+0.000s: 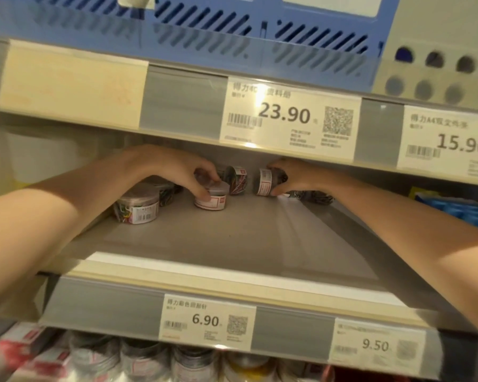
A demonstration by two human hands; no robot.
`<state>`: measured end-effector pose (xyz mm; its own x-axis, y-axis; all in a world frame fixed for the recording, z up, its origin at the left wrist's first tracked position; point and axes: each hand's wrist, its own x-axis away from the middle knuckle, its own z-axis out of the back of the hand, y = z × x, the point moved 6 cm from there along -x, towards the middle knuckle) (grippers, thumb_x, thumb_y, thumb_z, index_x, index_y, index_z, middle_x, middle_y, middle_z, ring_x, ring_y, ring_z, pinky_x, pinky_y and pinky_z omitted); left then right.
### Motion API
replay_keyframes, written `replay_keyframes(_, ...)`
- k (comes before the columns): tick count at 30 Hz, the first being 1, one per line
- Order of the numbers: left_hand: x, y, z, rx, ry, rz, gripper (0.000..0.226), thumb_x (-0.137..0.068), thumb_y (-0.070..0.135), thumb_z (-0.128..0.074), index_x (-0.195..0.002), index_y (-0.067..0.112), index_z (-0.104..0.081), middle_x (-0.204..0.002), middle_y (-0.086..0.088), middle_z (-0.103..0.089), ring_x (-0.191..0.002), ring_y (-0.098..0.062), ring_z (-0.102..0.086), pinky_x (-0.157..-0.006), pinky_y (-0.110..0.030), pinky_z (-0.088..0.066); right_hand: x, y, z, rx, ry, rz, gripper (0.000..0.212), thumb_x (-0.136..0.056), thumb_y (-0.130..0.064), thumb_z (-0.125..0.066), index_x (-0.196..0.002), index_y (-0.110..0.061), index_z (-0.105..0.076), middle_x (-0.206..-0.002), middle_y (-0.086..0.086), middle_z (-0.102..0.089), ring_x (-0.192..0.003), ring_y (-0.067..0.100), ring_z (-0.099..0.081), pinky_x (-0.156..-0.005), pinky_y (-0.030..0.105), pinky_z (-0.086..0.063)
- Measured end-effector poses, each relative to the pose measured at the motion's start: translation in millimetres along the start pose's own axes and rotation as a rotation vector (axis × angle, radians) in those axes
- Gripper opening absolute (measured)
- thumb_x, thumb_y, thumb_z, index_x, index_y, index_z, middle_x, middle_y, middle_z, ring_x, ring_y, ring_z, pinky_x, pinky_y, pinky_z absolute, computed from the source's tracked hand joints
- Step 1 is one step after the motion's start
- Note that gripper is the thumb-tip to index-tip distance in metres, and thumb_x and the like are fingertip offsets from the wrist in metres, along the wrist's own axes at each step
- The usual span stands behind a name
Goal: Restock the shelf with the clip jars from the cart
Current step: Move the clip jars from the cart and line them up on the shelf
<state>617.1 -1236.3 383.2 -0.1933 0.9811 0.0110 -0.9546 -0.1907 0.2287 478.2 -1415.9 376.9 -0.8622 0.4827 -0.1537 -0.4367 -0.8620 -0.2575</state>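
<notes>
While each hand grips one: four clip jars (136, 206) on shelf (232, 238).

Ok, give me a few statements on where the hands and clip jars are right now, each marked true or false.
1. Both hands are reaching into the middle shelf. True.
2. The left hand grips an upright jar from above. True.
3. The right hand is empty. False: it holds a jar on its side.
4. The price tag under this shelf reads 23.90. False: it reads 6.90.
5. A jar of coloured clips stands near the left forearm, untouched. True.
</notes>
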Motion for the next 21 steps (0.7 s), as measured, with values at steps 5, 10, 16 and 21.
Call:
replay_keyframes(5, 10, 10, -1, 0.009, -0.055, -0.073, 0.036, -0.074, 0.038, -0.077, -0.098, 0.049, -0.052, -0.118, 0.014, -0.053, -0.113, -0.009, -0.05, -0.104, -0.033, -0.038, 2, -11, -2, -0.089, -0.04, 0.009, 0.069, -0.082, -0.004, -0.068, -0.141, -0.002, -0.032, -0.143, 0.012, -0.04, -0.116, 0.01, -0.038, -0.061, -0.008, -0.028)
replay_keyframes(10, 17, 20, -2, 0.03, -0.088, -0.126, 0.042, -0.07, 0.036, -0.081, -0.1, 0.046, -0.053, -0.118, 0.013, -0.054, -0.115, -0.008, -0.049, -0.105, -0.035, -0.037, 6, -17, -1, -0.137, -0.027, 0.029, 0.065, -0.083, 0.0, -0.066, -0.139, 0.001, -0.033, -0.141, 0.016, -0.041, -0.084, -0.005, -0.04, -0.056, -0.006, -0.03)
replay_keyframes(16, 26, 34, -5, 0.05, -0.149, -0.145, 0.054, -0.069, 0.033, -0.082, -0.112, 0.044, -0.05, -0.117, 0.014, -0.055, -0.115, -0.006, -0.051, -0.104, -0.035, -0.041, 12, -21, 5, -0.003, -0.005, 0.027, 0.059, -0.077, -0.014, -0.076, -0.128, -0.006, -0.047, -0.112, 0.0, -0.057, -0.073, -0.007, -0.041, -0.055, -0.002, -0.032)
replay_keyframes(21, 29, 55, -9, 0.031, -0.199, -0.174, 0.058, -0.07, 0.035, -0.08, -0.119, 0.038, -0.05, -0.116, 0.012, -0.054, -0.116, -0.006, -0.05, -0.103, -0.025, -0.039, 32, -22, 12, 0.147, 0.032, 0.063, 0.05, -0.069, -0.039, -0.081, -0.107, -0.023, -0.054, -0.091, -0.011, -0.054, -0.078, 0.003, -0.051, -0.06, 0.011, -0.033)
